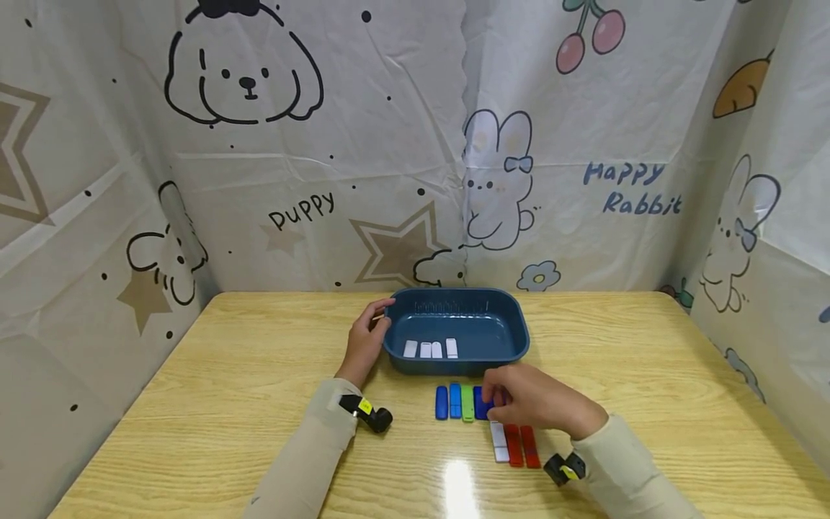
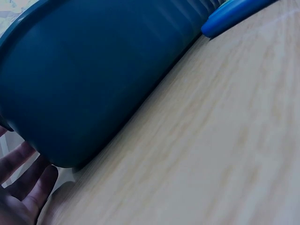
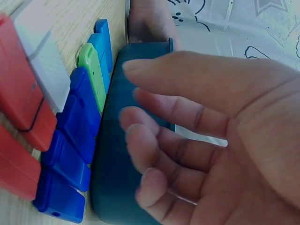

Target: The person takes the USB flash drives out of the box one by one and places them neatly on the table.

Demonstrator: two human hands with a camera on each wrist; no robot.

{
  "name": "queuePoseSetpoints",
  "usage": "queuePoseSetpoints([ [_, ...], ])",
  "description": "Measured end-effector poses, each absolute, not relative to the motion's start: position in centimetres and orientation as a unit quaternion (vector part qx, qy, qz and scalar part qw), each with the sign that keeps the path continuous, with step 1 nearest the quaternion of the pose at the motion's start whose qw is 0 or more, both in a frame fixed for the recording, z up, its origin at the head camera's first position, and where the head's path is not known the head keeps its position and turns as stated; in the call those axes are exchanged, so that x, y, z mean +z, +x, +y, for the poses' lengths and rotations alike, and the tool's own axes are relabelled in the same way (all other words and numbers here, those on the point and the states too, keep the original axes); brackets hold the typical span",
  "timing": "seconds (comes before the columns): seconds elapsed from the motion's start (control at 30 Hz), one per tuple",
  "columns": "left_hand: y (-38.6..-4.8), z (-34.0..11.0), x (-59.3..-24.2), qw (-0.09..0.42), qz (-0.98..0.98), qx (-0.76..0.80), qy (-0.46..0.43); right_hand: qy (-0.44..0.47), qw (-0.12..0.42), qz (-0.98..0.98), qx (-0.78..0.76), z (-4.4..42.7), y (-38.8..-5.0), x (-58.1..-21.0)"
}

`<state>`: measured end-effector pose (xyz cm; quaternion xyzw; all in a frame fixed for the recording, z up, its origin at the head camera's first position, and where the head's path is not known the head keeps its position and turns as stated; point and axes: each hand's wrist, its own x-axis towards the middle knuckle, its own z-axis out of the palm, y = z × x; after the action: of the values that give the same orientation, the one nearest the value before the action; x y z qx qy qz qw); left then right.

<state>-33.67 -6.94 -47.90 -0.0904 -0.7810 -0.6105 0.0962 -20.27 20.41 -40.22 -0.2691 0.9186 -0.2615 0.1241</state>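
Loosely curved right fingers (image 3: 173, 108), slightly parted, near blue sticks (image 3: 75, 131), left fingers (image 2: 43, 185) spread, touching the bin (image 1: 421, 367).

Head view looking forward-down, 2 close wrist views, basin (image 1: 428, 366) shared

Cartoon-printed cloth (image 1: 389, 144) walls this tabletop (image 1: 259, 346) booth.

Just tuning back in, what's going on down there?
A person's left hand rests against the left end of the bin. The right hand, holding nothing, is by the blue sticks in front of it. Four white sticks are in the bin; the table holds the blue ones, a green stick, another white stick and two red sticks.
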Motion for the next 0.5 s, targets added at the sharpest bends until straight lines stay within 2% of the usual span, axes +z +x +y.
queuePoseSetpoints([
  [0.5,-33.70,-6.90,-47.96,0.099,-0.774,-0.619,-0.086,-0.280,0.015,0.921,-0.269,19.81,-20.95,-39.65],
])
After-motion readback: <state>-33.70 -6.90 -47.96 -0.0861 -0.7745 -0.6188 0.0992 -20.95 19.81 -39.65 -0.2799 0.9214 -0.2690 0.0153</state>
